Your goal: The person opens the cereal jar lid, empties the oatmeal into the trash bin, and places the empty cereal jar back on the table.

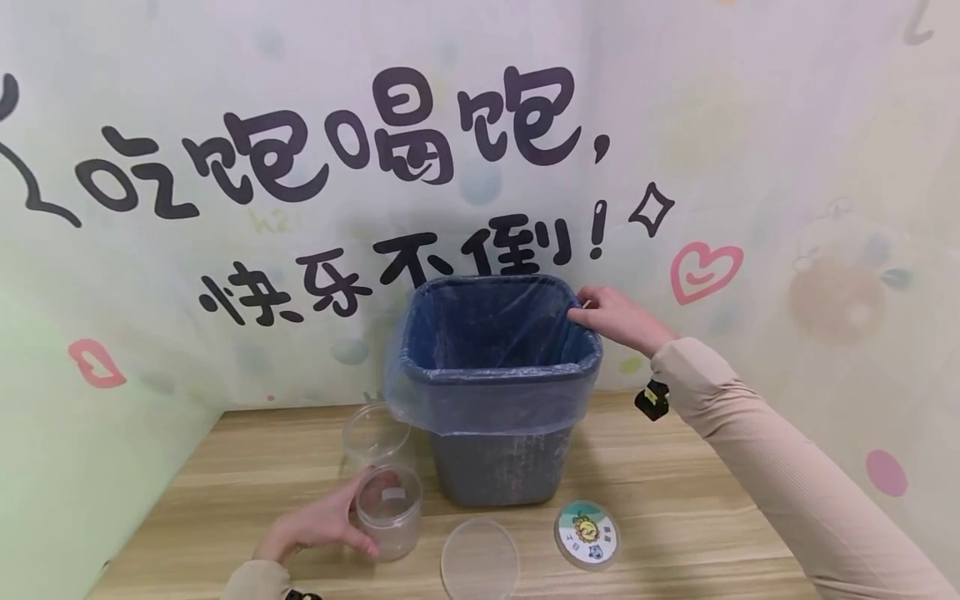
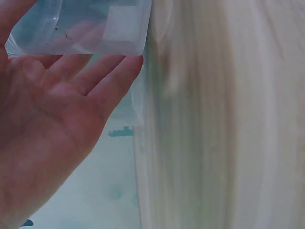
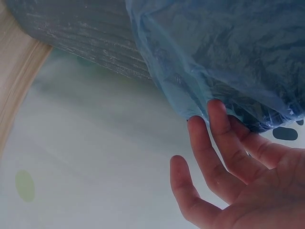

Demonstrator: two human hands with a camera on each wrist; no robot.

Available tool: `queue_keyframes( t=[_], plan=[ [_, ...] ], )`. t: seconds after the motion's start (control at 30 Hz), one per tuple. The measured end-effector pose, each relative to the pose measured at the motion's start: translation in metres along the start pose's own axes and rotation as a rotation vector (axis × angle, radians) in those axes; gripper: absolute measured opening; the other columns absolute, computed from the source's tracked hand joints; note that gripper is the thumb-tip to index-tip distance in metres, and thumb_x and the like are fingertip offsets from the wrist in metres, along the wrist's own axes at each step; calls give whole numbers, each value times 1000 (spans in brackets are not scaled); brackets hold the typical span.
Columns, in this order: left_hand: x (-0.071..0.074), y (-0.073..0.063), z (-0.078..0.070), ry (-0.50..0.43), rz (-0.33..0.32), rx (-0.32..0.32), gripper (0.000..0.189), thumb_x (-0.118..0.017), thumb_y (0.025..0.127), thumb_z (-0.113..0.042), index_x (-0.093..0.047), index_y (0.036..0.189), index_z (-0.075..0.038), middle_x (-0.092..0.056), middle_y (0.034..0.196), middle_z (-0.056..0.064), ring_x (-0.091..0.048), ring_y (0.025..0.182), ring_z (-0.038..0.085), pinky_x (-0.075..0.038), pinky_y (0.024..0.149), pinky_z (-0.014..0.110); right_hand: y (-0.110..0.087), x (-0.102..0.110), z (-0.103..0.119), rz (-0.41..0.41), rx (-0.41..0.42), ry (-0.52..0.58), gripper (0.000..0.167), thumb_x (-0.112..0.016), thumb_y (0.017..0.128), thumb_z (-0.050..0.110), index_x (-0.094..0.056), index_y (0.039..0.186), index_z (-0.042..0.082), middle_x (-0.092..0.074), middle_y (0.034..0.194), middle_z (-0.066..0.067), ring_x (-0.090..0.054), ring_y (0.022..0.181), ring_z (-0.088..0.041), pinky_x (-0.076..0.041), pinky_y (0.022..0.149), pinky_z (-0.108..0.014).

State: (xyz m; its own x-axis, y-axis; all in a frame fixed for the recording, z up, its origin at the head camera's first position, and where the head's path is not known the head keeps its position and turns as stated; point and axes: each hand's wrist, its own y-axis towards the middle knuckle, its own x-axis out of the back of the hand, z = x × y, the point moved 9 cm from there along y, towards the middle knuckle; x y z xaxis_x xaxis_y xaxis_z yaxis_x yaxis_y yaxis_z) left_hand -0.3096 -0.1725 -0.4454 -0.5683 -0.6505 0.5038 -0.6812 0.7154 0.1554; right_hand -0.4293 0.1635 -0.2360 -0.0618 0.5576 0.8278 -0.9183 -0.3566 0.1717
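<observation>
My left hand (image 1: 322,525) grips a clear plastic jar (image 1: 397,533) from its left side, thumb in front and fingers behind. In the left wrist view, those fingers (image 2: 114,83) lie along the jar (image 2: 81,28), which has a pale label. At the back centre, a dark trash can (image 1: 495,471) stands upright, lined with a translucent blue bag (image 1: 495,404) folded over its rim. My right hand (image 1: 618,318) holds the can's right rim through the bag, thumb over the edge. The right wrist view has its fingertips (image 3: 217,112) against the bag (image 3: 205,52).
Another clear jar (image 1: 375,433) stands behind the held one. In front of the can lie a clear round lid (image 1: 480,560) and a round lid with a printed sun label (image 1: 587,535). A decorated wall (image 1: 480,50) rises behind the wooden table (image 1: 675,517).
</observation>
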Motion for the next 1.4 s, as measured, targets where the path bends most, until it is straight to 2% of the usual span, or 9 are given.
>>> queue_keyframes(
  t=[0.17, 0.33, 0.5, 0.63, 0.7, 0.77, 1.0, 1.23, 1.4],
  plan=[
    [-1, 0, 8, -62, 21, 29, 93, -83, 72, -7, -24, 142, 11, -35, 138, 36, -40, 128, 27, -33, 100, 24, 0, 1, -1, -4, 1, 6, 34, -52, 94, 23, -59, 109, -7, -65, 103, -21, -60, 94, -31, -47, 83, -46],
    [-3, -1, 8, -98, 37, -1, 92, -80, 74, -4, -21, 142, 14, -33, 137, 39, -42, 127, 32, -38, 101, 30, -1, 1, -4, -8, -2, 3, 34, -51, 95, 23, -59, 110, -7, -65, 104, -21, -60, 94, -31, -47, 83, -46],
    [-4, -6, 7, -171, 66, 10, 97, -77, 78, -2, -7, 142, 20, -23, 139, 47, -30, 126, 58, -37, 104, 31, -1, 1, -6, -18, -6, 6, 34, -51, 94, 23, -60, 109, -6, -65, 104, -20, -60, 94, -30, -47, 83, -46],
    [-2, -11, 5, -207, 78, 34, 99, -75, 79, 0, -1, 141, 22, -14, 140, 49, -19, 126, 65, -33, 105, 26, -1, 1, -9, -26, -8, 27, 33, -51, 94, 23, -60, 109, -5, -64, 105, -19, -59, 95, -30, -46, 84, -45],
    [-1, -14, 4, -189, 72, 42, 97, -75, 79, 0, -4, 141, 22, -16, 139, 50, -22, 124, 66, -34, 104, 24, -1, 1, -10, -36, -3, 41, 31, -51, 94, 23, -61, 106, -3, -64, 105, -19, -59, 95, -30, -46, 84, -44],
    [2, -17, 3, -154, 59, 47, 93, -76, 79, -1, -10, 141, 21, -20, 137, 49, -25, 123, 66, -36, 104, 30, -2, 2, -12, -51, 5, 63, 28, -52, 93, 23, -61, 103, -2, -65, 104, -17, -59, 95, -29, -46, 83, -42],
    [19, -27, 1, -74, 47, 63, 77, -71, 84, -1, -21, 140, 17, -21, 138, 47, -30, 119, 67, -32, 95, 65, -6, -2, -25, -55, 2, 187, 28, -50, 95, 28, -60, 103, 3, -63, 98, -12, -55, 90, -26, -45, 78, -36],
    [43, -37, 4, 121, -42, 99, 67, -71, 85, -5, -31, 133, 19, -30, 132, 47, -36, 111, 69, -36, 86, 70, -6, -10, -32, -50, -15, 222, 39, -49, 98, 36, -57, 114, 1, -62, 104, -14, -54, 92, -26, -45, 77, -35],
    [56, -37, 8, 243, -92, 149, 64, -72, 84, -7, -37, 132, 16, -37, 131, 44, -38, 109, 68, -35, 85, 73, -12, -15, -39, -21, -30, 286, 50, -43, 101, 42, -52, 125, -1, -58, 118, -18, -53, 107, -31, -47, 90, -45]
  ],
)
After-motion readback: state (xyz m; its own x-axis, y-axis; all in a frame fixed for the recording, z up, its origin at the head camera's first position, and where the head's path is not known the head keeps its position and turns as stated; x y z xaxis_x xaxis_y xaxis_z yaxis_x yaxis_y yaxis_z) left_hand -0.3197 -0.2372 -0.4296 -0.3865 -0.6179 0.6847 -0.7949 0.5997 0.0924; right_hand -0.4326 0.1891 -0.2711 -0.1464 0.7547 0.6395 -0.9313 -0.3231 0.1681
